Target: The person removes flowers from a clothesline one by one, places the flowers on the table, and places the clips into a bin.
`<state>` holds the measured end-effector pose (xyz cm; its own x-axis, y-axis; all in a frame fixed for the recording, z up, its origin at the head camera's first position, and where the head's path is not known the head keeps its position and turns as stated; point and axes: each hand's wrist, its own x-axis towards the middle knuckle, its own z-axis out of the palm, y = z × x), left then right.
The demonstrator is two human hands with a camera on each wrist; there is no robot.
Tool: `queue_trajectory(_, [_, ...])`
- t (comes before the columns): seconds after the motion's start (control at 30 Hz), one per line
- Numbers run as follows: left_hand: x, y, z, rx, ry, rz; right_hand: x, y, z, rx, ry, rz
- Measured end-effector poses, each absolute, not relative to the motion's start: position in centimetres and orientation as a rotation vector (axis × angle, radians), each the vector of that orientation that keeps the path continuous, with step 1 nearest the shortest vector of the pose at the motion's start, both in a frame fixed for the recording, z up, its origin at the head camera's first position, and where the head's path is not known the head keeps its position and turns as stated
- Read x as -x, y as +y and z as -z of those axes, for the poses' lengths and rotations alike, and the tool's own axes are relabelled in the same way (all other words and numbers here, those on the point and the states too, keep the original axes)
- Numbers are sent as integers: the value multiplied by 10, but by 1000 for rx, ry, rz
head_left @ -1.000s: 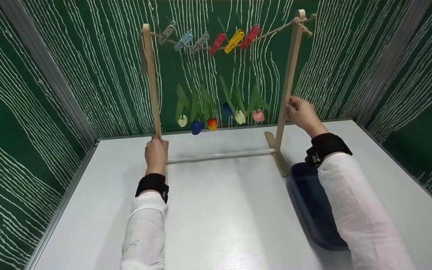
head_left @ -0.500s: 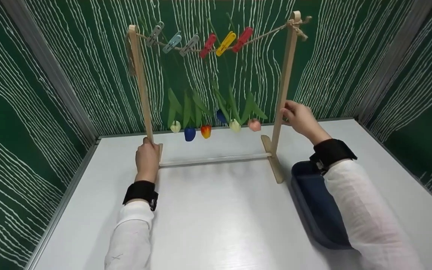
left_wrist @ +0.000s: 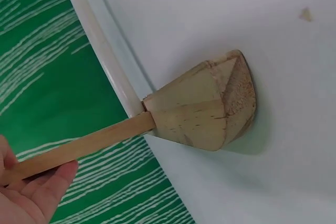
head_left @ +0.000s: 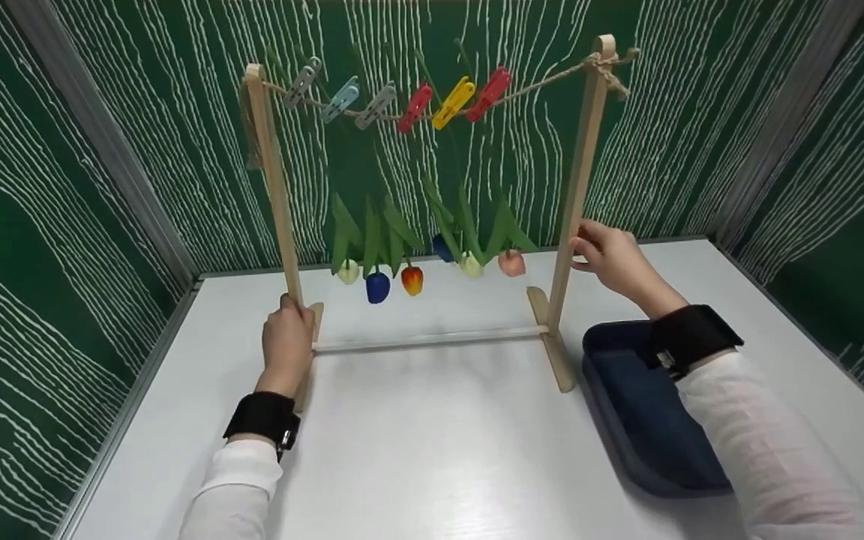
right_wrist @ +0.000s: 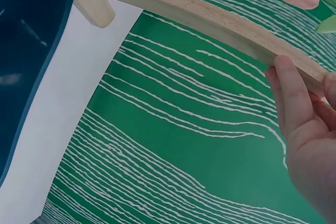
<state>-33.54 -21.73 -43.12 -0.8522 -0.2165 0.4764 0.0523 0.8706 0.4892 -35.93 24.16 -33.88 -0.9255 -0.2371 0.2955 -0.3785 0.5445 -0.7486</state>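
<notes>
A wooden rack [head_left: 586, 150] stands on the white table, with a twine line [head_left: 552, 77] strung between its two posts. Several clothespins, among them a yellow clothespin [head_left: 454, 103], hang artificial tulips head down from the line; one is an orange tulip [head_left: 412, 280], another a pink tulip [head_left: 511, 263]. My left hand [head_left: 287, 341] grips the left post low down, just above its wooden foot [left_wrist: 199, 108]. Higher on the right post, my right hand [head_left: 616, 259] pinches the wood between thumb and fingers, as the right wrist view also shows.
A dark blue bin [head_left: 627, 450] sits on the table under my right forearm. A white crossbar [head_left: 432, 340] joins the rack's feet near the tabletop. Green walls with white wavy lines enclose the table [head_left: 417, 450] at the back and both sides.
The rack has come nearer and lower in the head view, its left post shifting leftward. Both hands have moved with it and keep their hold on the posts.
</notes>
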Motion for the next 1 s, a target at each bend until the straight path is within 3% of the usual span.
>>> queue_trajectory(1.0, [247, -221, 442, 41, -2426, 536, 276, 250, 357, -677, -2458, -1150])
